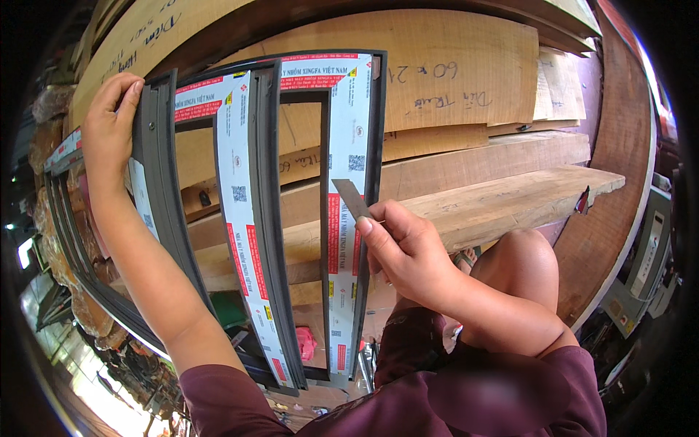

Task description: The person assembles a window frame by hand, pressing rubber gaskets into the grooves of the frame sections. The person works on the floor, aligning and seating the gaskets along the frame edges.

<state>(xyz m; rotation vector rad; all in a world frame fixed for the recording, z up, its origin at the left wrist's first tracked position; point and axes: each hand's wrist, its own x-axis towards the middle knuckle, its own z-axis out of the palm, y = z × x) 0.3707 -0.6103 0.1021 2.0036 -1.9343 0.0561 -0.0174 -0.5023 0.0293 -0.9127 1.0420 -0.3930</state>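
Dark aluminium window frames (349, 138), covered in white and red printed protective film, stand upright one beside another in front of me. My left hand (111, 120) is closed around the upper edge of the leftmost dark bar (162, 138), its thumb lying on the near face. Between thumb and fingers of my right hand (404, 244) is a flat, dark, blade-like strip (350, 197) with a slanted end. The strip points up and left across the right-hand frame member's film; whether it touches the film I cannot tell.
Large pale wooden boards (437, 73) with handwriting lean behind the frames. A rough-edged plank (510, 193) lies lower, with a brown board (619, 146) at the right. My bent knee (520, 266) is close to my right forearm. Something pink (306, 344) shows below the frames.
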